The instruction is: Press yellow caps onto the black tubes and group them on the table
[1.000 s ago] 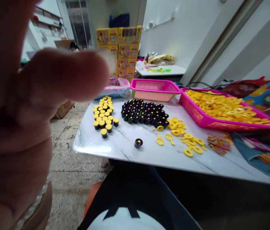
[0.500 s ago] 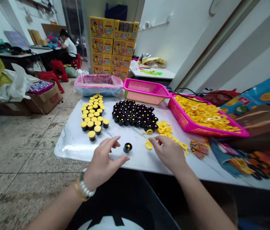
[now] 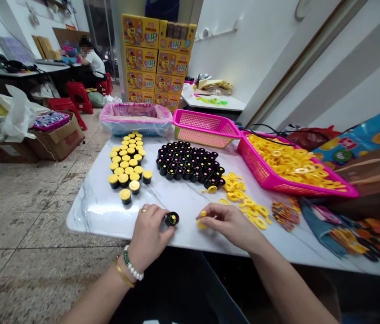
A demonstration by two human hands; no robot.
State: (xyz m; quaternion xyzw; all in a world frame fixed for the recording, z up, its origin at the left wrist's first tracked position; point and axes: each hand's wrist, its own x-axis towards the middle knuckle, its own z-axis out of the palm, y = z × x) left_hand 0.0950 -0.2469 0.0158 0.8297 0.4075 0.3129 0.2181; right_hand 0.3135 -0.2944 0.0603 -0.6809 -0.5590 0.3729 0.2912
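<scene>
1. At the near edge of the bench (image 3: 102,211), the left hand (image 3: 147,234) is curled, fingertips pinching a black cup (image 3: 172,219) that stands upright, mouth up.
2. Just beside it, the right hand (image 3: 230,222) pinches a yellow ring (image 3: 201,222); I can't make out its long axis.
3. Further in lie loose rings (image 3: 243,200), then the black cluster (image 3: 190,164) and the yellow-topped cups (image 3: 127,159).
4. Toward the far right edge sits a pink basket (image 3: 264,177) full of rings.

At the white marble worktop's (image 3: 183,202) near edge our left hand (image 3: 149,238) half hides a small black round cap (image 3: 172,219), our right hand (image 3: 232,225) most of a yellow plastic piece (image 3: 202,223).
</scene>
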